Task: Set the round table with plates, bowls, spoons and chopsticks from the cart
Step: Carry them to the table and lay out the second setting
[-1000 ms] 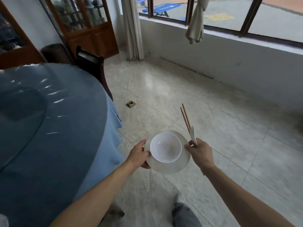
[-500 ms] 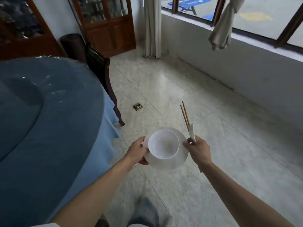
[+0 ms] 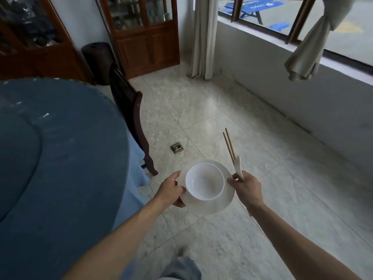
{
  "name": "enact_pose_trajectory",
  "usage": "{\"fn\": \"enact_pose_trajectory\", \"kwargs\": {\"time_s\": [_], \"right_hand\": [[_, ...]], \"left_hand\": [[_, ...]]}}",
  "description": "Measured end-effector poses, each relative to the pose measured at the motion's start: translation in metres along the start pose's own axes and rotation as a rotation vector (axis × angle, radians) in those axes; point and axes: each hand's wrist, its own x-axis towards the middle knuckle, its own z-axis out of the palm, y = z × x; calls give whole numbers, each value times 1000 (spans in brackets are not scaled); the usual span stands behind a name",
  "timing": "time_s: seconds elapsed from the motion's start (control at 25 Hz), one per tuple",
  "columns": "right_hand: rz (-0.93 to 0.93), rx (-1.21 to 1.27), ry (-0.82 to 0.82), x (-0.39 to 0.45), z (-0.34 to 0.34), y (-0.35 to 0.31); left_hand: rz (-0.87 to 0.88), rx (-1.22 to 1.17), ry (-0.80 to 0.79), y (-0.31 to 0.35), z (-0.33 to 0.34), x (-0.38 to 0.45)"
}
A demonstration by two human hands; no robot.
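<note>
My left hand (image 3: pixel 170 190) grips the left rim of a white plate (image 3: pixel 212 205) with a white bowl (image 3: pixel 204 181) standing on it, held over the floor. My right hand (image 3: pixel 245 188) is just right of the plate and holds a pair of brown chopsticks (image 3: pixel 229 144) and a white spoon (image 3: pixel 239 167), both pointing away from me. The round table (image 3: pixel 60 158) under a blue cloth fills the left side; its raised centre disc is bare. The cart is out of view.
A dark wooden chair (image 3: pixel 133 122) stands tucked at the table's far right edge. A small brass floor fitting (image 3: pixel 177 147) lies on the pale tiles. Wooden glass cabinets (image 3: pixel 145 31) and a dark round bin (image 3: pixel 96 59) line the far wall. My leg (image 3: pixel 181 267) shows at the bottom.
I have walked forward alongside the table; the chair, cabinets and floor fitting have come closer. Both hands keep the same grip on the plate, bowl, chopsticks and spoon.
</note>
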Motion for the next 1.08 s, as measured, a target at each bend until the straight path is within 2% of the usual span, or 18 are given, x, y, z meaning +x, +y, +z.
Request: {"fn": "enact_pose_trajectory", "kwargs": {"time_s": [0.32, 0.52, 0.84, 1.08], "right_hand": [[-38, 30, -32, 144, 43, -70], [-92, 19, -116, 241, 66, -110], [-271, -66, -313, 393, 95, -213], [-418, -107, -470, 463, 150, -304]], "left_hand": [[-45, -3, 64, 63, -54, 127], [-52, -38, 147, 95, -80, 205], [-72, -210, 386, 165, -115, 300], [-46, -319, 564, 202, -171, 333]]}}
